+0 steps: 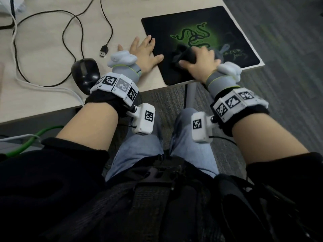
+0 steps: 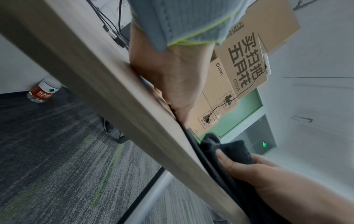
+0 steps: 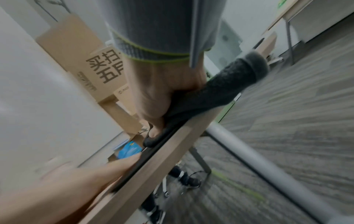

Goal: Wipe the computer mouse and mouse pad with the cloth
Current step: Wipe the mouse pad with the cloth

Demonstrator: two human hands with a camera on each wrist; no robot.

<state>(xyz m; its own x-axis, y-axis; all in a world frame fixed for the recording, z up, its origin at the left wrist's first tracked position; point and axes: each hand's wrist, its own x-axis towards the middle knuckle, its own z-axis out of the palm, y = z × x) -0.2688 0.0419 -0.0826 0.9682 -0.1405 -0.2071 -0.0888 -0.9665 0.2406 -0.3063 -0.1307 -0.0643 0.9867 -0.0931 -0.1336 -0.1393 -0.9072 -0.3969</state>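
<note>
A black mouse pad (image 1: 174, 28) with a green snake logo lies at the desk's right corner. My right hand (image 1: 201, 62) grips a bunched dark grey cloth (image 1: 185, 54) and presses it onto the pad's near middle; the cloth (image 3: 226, 84) sticks out past the palm in the right wrist view. My left hand (image 1: 145, 49) lies flat with fingers spread, its fingertips on the pad's left edge, holding nothing. The black computer mouse (image 1: 85, 72) sits on the desk left of my left wrist, off the pad. In the left wrist view the cloth (image 2: 229, 150) shows under my right hand.
The mouse's black cable (image 1: 70, 32) loops over the desk, its USB plug (image 1: 104, 51) lying loose near my left hand. A white cable (image 1: 35, 84) runs along the left. The desk edge (image 1: 174, 85) is just below the pad. Cardboard boxes (image 2: 249, 60) stand behind the desk.
</note>
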